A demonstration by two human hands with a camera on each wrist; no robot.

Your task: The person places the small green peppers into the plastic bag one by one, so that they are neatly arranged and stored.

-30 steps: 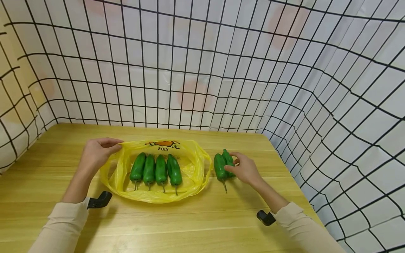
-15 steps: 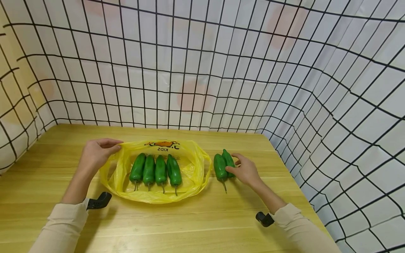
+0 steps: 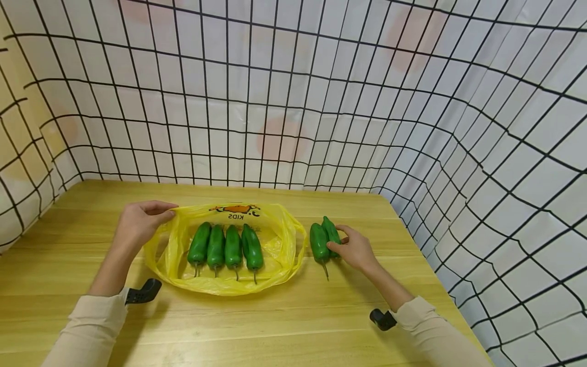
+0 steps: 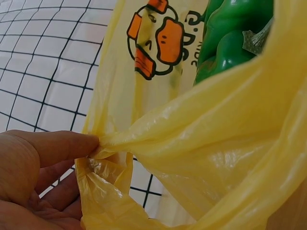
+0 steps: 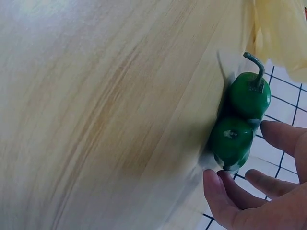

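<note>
A yellow plastic bag [image 3: 279, 275] lies with its mouth wide on the table. Several green peppers [image 3: 233, 247] sit in a row inside it, stems toward me. My left hand [image 3: 139, 223] pinches the bag's far left rim; the left wrist view shows thumb and finger on the gathered yellow plastic [image 4: 103, 146]. To the right of the bag, two more green peppers lie side by side. My right hand [image 3: 356, 248] holds the right pepper [image 3: 330, 230] between thumb and fingers, while the left pepper [image 3: 318, 242] lies against it. In the right wrist view, the fingertips sit close around the held pepper [image 5: 231, 141].
A light wooden table [image 3: 257, 326] carries everything. Black wire mesh [image 3: 270, 117] over white sheeting encloses its back and sides. Dark wrist-camera mounts [image 3: 145, 291] jut from both sleeves. A duck print [image 4: 168, 40] decorates the bag.
My right hand has shifted very slightly at the right pepper, its fingers closing in a little. The left hand, the bag and the peppers look unmoved.
</note>
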